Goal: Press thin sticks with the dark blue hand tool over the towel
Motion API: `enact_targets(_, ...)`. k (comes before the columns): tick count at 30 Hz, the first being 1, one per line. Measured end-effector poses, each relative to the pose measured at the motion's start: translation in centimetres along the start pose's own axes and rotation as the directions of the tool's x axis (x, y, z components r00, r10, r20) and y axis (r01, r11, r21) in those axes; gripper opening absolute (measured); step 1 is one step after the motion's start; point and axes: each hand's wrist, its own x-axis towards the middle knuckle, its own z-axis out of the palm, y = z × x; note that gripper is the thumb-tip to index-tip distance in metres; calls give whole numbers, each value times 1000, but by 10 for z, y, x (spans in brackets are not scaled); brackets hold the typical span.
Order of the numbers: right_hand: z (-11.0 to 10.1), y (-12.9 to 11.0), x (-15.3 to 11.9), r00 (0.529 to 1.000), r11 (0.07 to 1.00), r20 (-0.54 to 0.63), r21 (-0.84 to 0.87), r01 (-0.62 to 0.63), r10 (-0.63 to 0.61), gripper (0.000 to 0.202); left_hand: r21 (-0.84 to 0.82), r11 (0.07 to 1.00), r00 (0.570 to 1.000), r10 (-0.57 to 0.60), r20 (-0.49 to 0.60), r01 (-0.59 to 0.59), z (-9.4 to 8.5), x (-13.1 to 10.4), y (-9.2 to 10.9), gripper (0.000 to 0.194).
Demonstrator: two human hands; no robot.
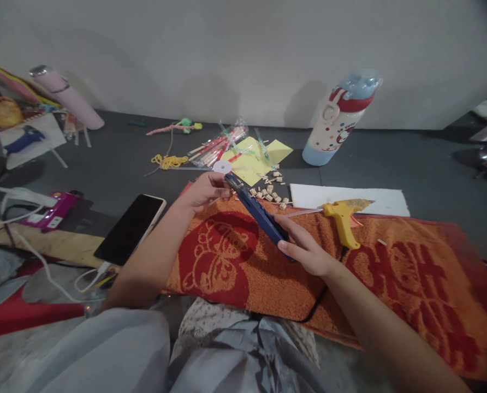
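Observation:
My right hand [304, 245] is wrapped around the lower end of a long dark-blue hand tool [257, 213] with a darker narrow head; its exact kind is unclear. The tool slants up and left over an orange and red towel [292, 289]. At its head, my left hand [211, 192] has its fingers pinched together, and a thin light stick seems to show there, too small to be sure. Just beyond the tool lie several short cut wooden pieces [270, 194]. A yellow glue gun [344, 215] with a clear glue stick rests right of my right hand.
A white foam strip [374, 199] lies behind the glue gun. Farther back are yellow paper [249, 169], bagged sticks [223, 144], yellow string [168, 161] and a tall bottle [337, 123]. At left are a phone [131, 226] on a cable and a purple power strip [53, 210].

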Motion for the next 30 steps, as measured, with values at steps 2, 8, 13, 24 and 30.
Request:
enact_targets(2,1,-1,2,999,1000,-34,-22,-3,2,62,73,997,999,12,-30,-10,5,0,1,35)
enact_targets(8,4,-6,7,993,996,-121,-84,7,-17,70,639,751,899,381,-215,-165,24,-6,2,17)
enact_targets(13,5,-6,6,992,992,-117,-123,29,-44,70,884,435,868,491,-72,-173,26,-12,-1,25)
enact_targets(24,1,-10,7,997,993,-20,-96,70,-73,72,716,672,907,398,-135,-188,32,-17,12,24)
enact_targets(30,2,-6,5,998,996,-45,-81,34,-38,70,768,615,878,451,-159,-177,28,-14,8,18)
